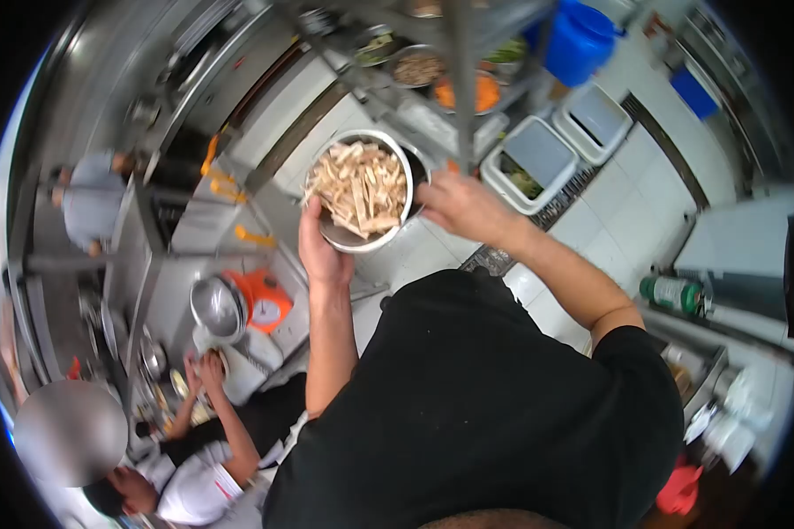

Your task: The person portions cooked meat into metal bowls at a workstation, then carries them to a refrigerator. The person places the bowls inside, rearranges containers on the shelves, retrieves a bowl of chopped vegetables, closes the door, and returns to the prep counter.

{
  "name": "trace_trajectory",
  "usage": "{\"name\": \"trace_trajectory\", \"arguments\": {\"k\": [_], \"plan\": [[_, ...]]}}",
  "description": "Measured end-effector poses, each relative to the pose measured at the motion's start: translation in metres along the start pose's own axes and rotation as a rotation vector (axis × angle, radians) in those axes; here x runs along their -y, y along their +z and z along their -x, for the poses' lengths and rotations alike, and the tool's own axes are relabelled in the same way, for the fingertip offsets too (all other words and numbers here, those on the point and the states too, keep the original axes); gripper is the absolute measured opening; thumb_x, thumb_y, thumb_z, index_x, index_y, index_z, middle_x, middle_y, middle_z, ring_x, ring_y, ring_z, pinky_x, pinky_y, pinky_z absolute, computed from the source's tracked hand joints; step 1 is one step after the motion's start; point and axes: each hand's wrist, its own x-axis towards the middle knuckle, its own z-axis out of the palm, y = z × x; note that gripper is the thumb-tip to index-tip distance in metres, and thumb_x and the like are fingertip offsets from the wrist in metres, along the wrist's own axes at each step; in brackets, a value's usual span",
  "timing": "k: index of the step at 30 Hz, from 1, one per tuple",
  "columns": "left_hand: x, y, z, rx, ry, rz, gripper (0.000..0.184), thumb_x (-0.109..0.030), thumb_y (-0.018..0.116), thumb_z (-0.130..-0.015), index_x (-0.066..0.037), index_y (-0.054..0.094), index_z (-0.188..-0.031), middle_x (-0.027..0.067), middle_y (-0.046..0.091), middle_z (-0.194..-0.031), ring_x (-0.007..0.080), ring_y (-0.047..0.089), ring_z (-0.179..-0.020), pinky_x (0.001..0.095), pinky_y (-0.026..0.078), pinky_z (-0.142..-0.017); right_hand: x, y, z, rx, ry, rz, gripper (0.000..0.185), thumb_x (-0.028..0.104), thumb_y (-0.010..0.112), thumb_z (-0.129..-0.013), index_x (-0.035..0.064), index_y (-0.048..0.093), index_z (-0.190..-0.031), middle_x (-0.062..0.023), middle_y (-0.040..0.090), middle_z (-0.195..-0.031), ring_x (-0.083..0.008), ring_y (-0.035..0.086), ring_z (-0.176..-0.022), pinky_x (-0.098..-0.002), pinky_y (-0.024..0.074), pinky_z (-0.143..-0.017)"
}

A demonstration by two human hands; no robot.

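Note:
A round metal bowl [407,159] with pale cut strips [362,189] heaped in it is at the upper middle. My left hand [320,245] grips its near left rim, with the fingers partly hidden behind the bowl. To the right of the bowl, my right hand [459,207] is closed, its fingertips at the edge of a dark round container [419,176] that shows partly behind the bowl. Whether the fingers grip that edge or something else is too blurred to tell.
A shelf post [461,88] stands beyond my right hand. Shelved bowls include one with orange food [476,92]. White bins [538,163] sit on the floor. An orange scale [263,300] and a co-worker in white [198,485] are at the lower left; another person [93,198] stands farther off.

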Motion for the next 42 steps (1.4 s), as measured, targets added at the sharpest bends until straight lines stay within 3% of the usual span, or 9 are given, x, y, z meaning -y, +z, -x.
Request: {"name": "trace_trajectory", "arguments": {"k": [7,14,19,20,23,28,29,34,42], "plan": [[0.1,0.074,-0.033,0.186,-0.419,-0.309,0.046,-0.016,0.048,-0.105,0.007,0.046,-0.144,0.0182,0.056,-0.144,0.0264,0.058,-0.13,0.0385,0.046,-0.111,-0.034,-0.053,0.112,-0.022,0.377,-0.008,0.026,0.021,0.073,-0.09,0.0045,0.061,-0.107,-0.0159,0.061,-0.097,-0.0374,0.063,-0.099,-0.0485,0.0529,-0.084],[0.17,0.168,-0.068,0.538,-0.577,-0.401,0.05,0.002,0.048,-0.097,0.003,0.041,-0.147,0.0181,0.057,-0.139,0.0259,0.058,-0.128,0.037,0.049,-0.108,-0.044,-0.115,0.175,-0.145,0.634,0.057,0.025,0.019,0.072,-0.091,0.0043,0.059,-0.105,-0.0158,0.062,-0.102,-0.0371,0.063,-0.103,-0.0478,0.0534,-0.087],[0.246,0.241,-0.089,0.706,-0.518,-0.444,0.046,0.004,0.05,-0.093,0.003,0.046,-0.139,0.0149,0.06,-0.131,0.0194,0.06,-0.117,0.0328,0.048,-0.103,-0.073,-0.165,0.221,-0.29,0.722,0.192,0.032,0.016,0.074,-0.089,0.0041,0.061,-0.115,-0.015,0.06,-0.099,-0.0355,0.061,-0.098,-0.046,0.0537,-0.083],[0.259,0.256,-0.09,0.708,-0.511,-0.44,0.044,0.004,0.05,-0.093,0.003,0.047,-0.138,0.0144,0.06,-0.13,0.0189,0.06,-0.117,0.0325,0.048,-0.103,-0.082,-0.171,0.231,-0.381,0.688,0.261,0.039,0.01,0.071,-0.091,0.0027,0.057,-0.127,-0.0138,0.059,-0.097,-0.0328,0.062,-0.093,-0.0426,0.0552,-0.08],[0.298,0.317,-0.106,0.739,-0.482,-0.474,0.04,0.001,0.051,-0.094,0.002,0.049,-0.134,0.0131,0.061,-0.127,0.0177,0.06,-0.115,0.0317,0.048,-0.101,-0.116,-0.194,0.249,-0.67,0.857,0.062,0.046,0.006,0.067,-0.094,0.0001,0.051,-0.136,-0.0129,0.059,-0.097,-0.0274,0.065,-0.092,-0.0386,0.0573,-0.078],[0.358,0.435,-0.131,0.886,-0.372,-0.689,0.033,-0.001,0.051,-0.096,0.002,0.051,-0.129,0.0112,0.062,-0.123,0.0164,0.06,-0.112,0.0315,0.047,-0.101,-0.187,-0.276,0.277,-1.101,0.995,-0.893,0.048,0.03,0.05,-0.109,0.0008,0.041,-0.145,-0.0081,0.055,-0.122,-0.0174,0.063,-0.109,-0.0336,0.0616,-0.084],[0.37,0.459,-0.14,0.926,-0.35,-0.729,0.033,-0.001,0.051,-0.096,0.002,0.051,-0.129,0.0112,0.062,-0.122,0.0163,0.059,-0.112,0.0316,0.047,-0.101,-0.203,-0.296,0.283,-1.11,1.044,-0.923,0.049,0.032,0.056,-0.107,0.0004,0.042,-0.141,-0.01,0.055,-0.121,-0.016,0.061,-0.111,-0.0328,0.0615,-0.081],[0.449,0.549,-0.162,1.063,-0.324,-0.739,0.036,0.0,0.049,-0.096,0.004,0.047,-0.132,0.0144,0.062,-0.12,0.0194,0.059,-0.112,0.0337,0.047,-0.102,-0.263,-0.365,0.324,-1.132,1.175,-0.751,0.041,0.02,0.062,-0.101,0.0005,0.043,-0.132,-0.01,0.058,-0.114,-0.0138,0.064,-0.1,-0.0279,0.0599,-0.072],[0.573,0.685,-0.176,1.322,-0.379,-0.846,0.032,-0.003,0.051,-0.096,0.005,0.049,-0.127,0.0149,0.062,-0.119,0.02,0.058,-0.113,0.0345,0.046,-0.103,-0.357,-0.447,0.398,-1.398,1.417,-0.553,0.043,0.007,0.059,-0.088,-0.0084,0.048,-0.127,-0.0171,0.061,-0.116,-0.0209,0.059,-0.109,-0.0329,0.0501,-0.095]]}}
